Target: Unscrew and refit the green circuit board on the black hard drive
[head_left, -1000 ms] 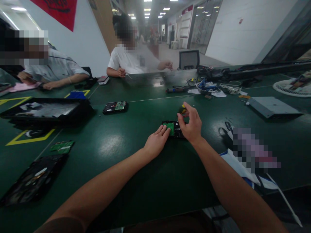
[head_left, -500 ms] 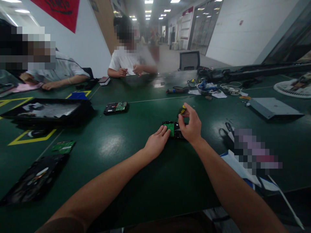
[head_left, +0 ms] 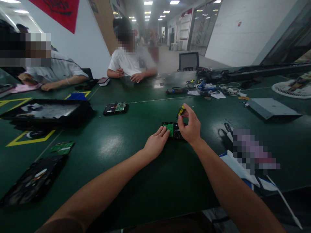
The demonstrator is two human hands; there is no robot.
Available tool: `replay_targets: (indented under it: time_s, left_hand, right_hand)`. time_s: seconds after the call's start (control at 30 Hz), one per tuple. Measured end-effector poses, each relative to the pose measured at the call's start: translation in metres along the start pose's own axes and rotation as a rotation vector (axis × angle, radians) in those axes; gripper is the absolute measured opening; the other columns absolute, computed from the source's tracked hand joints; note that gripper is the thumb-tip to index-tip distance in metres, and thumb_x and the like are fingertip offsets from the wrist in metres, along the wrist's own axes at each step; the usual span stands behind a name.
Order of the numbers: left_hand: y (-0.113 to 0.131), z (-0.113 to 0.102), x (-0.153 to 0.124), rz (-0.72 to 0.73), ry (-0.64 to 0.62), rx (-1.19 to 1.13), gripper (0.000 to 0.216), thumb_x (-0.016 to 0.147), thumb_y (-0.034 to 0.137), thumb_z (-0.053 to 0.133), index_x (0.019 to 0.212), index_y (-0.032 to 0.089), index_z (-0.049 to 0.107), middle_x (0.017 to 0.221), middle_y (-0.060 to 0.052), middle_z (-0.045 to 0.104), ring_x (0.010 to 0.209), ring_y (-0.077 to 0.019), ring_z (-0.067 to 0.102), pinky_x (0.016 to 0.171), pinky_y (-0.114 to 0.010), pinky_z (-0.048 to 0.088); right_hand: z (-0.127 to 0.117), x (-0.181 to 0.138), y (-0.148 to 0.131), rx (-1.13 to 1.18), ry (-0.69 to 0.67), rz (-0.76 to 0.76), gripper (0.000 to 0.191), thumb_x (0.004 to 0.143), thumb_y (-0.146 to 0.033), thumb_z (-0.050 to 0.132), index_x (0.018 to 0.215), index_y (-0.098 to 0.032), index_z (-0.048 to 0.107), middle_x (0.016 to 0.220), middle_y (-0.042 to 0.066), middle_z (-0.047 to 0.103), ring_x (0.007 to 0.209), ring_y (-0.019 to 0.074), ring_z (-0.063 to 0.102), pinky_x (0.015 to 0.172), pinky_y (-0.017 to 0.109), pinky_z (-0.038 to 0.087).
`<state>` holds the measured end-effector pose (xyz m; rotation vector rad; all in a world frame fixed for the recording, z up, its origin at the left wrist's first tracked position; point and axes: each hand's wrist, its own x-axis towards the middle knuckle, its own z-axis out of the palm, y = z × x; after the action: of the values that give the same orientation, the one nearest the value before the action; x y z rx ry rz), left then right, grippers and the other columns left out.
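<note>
Steadying a hard drive [head_left: 177, 132] on the tabletop [head_left: 150, 191] under the left hand [head_left: 155, 145] (grip impossible to tell), clamping a yellow-and-black tool [head_left: 181, 111] above it in the right hand's [head_left: 191, 126] fingers, and seemingly leaving work unfinished, with the green board [head_left: 171, 128] still fitted.

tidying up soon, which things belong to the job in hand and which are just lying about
In use:
hard drive, under left hand
yellow-and-black screwdriver, in right hand

Seemingly lying about:
grey metal case
cable bundle
black tray

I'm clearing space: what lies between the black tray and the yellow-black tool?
In the head view, a black device with a green board lies between the tray and the tool.
</note>
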<state>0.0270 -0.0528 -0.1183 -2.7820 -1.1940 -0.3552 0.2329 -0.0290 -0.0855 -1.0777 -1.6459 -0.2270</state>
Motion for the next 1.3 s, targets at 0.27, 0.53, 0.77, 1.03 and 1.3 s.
replay_targets:
  time_s: [0.27, 0.53, 0.77, 1.03, 1.3]
  left_hand:
    - [-0.0012, 0.0015, -0.0004, 0.009, 0.038, 0.001, 0.043, 0.102, 0.015, 0.047, 0.145, 0.011, 0.052, 0.155, -0.019, 0.05, 0.15, -0.028, 0.039, 0.115, -0.041, 0.049]
    - [-0.0032, 0.006, -0.0004, 0.01, 0.028, -0.008, 0.045, 0.103, 0.016, 0.047, 0.148, 0.013, 0.05, 0.157, -0.018, 0.048, 0.151, -0.0273, 0.037, 0.115, -0.042, 0.049]
    - [-0.0015, 0.0021, -0.0011, 0.004, 0.016, -0.006, 0.045, 0.103, 0.016, 0.046, 0.148, 0.01, 0.049, 0.157, -0.02, 0.047, 0.151, -0.0289, 0.036, 0.114, -0.042, 0.05]
    - [-0.0024, 0.0043, -0.0008, 0.008, 0.028, -0.021, 0.045, 0.103, 0.016, 0.047, 0.147, 0.009, 0.051, 0.156, -0.02, 0.048, 0.151, -0.0286, 0.037, 0.116, -0.041, 0.048]
    - [-0.0026, 0.0047, -0.0009, 0.008, 0.026, -0.018, 0.045, 0.103, 0.016, 0.046, 0.147, 0.01, 0.051, 0.156, -0.02, 0.049, 0.15, -0.0289, 0.037, 0.116, -0.04, 0.048]
  right_hand:
    - [-0.0039, 0.0029, -0.0057, 0.026, -0.026, 0.013, 0.054, 0.099, -0.027, 0.057, 0.152, -0.032, 0.045, 0.127, 0.009, 0.065, 0.101, 0.0237, 0.068, 0.089, 0.045, 0.063]
    - [-0.0031, 0.0029, -0.005, -0.003, -0.034, 0.01, 0.058, 0.101, -0.027, 0.053, 0.156, -0.03, 0.038, 0.133, 0.011, 0.064, 0.101, 0.0249, 0.069, 0.094, 0.049, 0.061]
    - [-0.0039, 0.0038, -0.0059, 0.02, -0.028, 0.011, 0.053, 0.099, -0.027, 0.057, 0.151, -0.031, 0.045, 0.127, 0.009, 0.064, 0.101, 0.0242, 0.068, 0.088, 0.046, 0.063]
    - [-0.0016, 0.0019, -0.0025, 0.019, -0.023, 0.024, 0.057, 0.098, -0.023, 0.057, 0.152, -0.031, 0.042, 0.133, 0.009, 0.065, 0.1, 0.0233, 0.07, 0.092, 0.046, 0.062]
    - [-0.0032, 0.0058, -0.006, 0.024, -0.069, 0.05, 0.058, 0.097, -0.029, 0.06, 0.152, -0.032, 0.042, 0.126, 0.009, 0.061, 0.096, 0.0242, 0.066, 0.089, 0.049, 0.062]
